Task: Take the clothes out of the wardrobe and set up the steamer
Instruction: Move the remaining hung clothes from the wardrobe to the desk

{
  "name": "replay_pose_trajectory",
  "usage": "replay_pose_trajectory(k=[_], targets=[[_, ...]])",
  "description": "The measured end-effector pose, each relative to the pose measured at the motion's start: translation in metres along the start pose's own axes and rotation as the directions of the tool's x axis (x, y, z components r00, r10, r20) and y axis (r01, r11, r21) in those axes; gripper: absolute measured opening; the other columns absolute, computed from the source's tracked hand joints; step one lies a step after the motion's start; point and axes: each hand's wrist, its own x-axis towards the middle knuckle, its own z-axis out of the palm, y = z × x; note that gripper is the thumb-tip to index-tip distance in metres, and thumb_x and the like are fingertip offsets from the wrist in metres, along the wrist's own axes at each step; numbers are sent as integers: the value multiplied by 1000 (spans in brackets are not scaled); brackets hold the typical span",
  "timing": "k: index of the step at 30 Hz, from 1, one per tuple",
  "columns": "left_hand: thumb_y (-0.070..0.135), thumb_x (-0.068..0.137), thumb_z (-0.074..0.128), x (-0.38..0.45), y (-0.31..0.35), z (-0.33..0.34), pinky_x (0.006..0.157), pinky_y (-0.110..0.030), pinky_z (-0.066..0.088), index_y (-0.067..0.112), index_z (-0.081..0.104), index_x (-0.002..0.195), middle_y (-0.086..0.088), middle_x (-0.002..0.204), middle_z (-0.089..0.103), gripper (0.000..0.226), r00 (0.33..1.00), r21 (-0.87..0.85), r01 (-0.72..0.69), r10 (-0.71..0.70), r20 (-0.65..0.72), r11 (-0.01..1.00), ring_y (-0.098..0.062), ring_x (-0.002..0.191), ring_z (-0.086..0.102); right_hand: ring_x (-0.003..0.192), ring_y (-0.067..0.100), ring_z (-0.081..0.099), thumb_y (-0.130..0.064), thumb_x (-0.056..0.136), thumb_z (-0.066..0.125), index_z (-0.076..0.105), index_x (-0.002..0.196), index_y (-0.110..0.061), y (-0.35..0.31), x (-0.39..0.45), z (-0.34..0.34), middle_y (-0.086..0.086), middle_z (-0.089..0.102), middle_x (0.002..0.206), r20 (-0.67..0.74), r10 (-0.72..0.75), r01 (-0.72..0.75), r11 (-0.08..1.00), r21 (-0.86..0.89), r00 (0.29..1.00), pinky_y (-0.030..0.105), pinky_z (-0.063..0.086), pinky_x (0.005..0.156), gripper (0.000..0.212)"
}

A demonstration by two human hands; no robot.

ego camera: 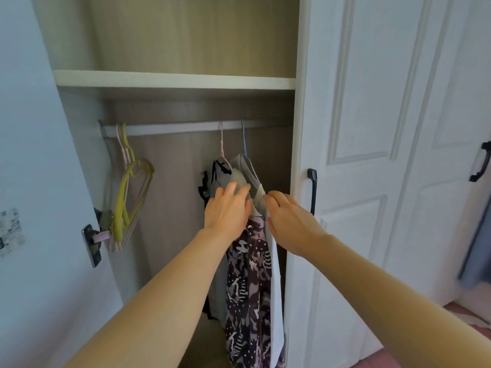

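The left hand (228, 208), fingers straight, rests on the hanging grey garment (240, 176), and the right hand (289, 221), fingers loosely bent, touches its pale edge; nothing is gripped yet. This garment and the dark patterned cloth (249, 288) hang from the white wardrobe rail (172, 128), so I judge the taking-out step is only beginning, and next a hanger hook must be lifted off the rail.

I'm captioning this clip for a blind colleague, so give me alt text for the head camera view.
Both hands, left hand and right hand, reach into an open wardrobe and touch the grey garment hanging from the rail beside a patterned dark garment. Empty hangers hang at the rail's left end; a white door stands on the right.
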Motion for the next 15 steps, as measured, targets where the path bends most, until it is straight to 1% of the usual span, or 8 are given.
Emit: replay_pose_trajectory(k=[3, 7, 10, 12, 15], targets=[[41, 100, 36, 10, -5, 10, 83, -44, 51, 26, 40, 142, -4, 139, 43, 45, 999, 20, -38, 38, 21, 999, -30, 118, 47, 131, 25, 42, -30, 95, 55, 35, 143, -12, 4, 21, 7, 8, 39, 146, -3, 4, -4, 1000, 8, 1000, 34, 42, 107, 55], [42, 100, 35, 10, -15, 18, 82, -42, 50, 25, 47, 136, -1, 138, 44, 41, 999, 6, -34, 34, 13, 999, -29, 115, 48, 124, 24, 49, -23, 95, 57, 40, 139, -8, 0, 38, 12, 11, 43, 141, 17, 38, -39, 999, 38, 999, 31, 42, 104, 49], [42, 100, 35, 7, -29, 21, 79, -42, 51, 23, 51, 130, -1, 132, 48, 39, 1000, -30, -28, 28, 6, 999, -27, 110, 51, 112, 23, 56, -18, 95, 57, 38, 138, -8, -2, 51, 16, 11, 51, 131, 25, 138, -140, 982, 130, 990, 28, 48, 95, 48], [41, 99, 37, 8, -36, 19, 76, -40, 52, 20, 53, 124, -2, 125, 51, 36, 1000, -91, 12, -12, 1, 996, -25, 105, 54, 107, 23, 60, -17, 94, 58, 34, 140, -8, -3, 61, 17, 12, 54, 127, 28, 192, -194, 967, 163, 981, 27, 50, 90, 52], [32, 99, 44, 14, -43, 11, 71, -38, 52, 17, 48, 124, -5, 119, 51, 30, 996, -165, 92, -90, 19, 982, -25, 93, 58, 94, 22, 64, -12, 94, 58, 33, 138, -7, -3, 73, 19, 13, 60, 115, 97, 279, -295, 924, 244, 955, 26, 53, 79, 51]])
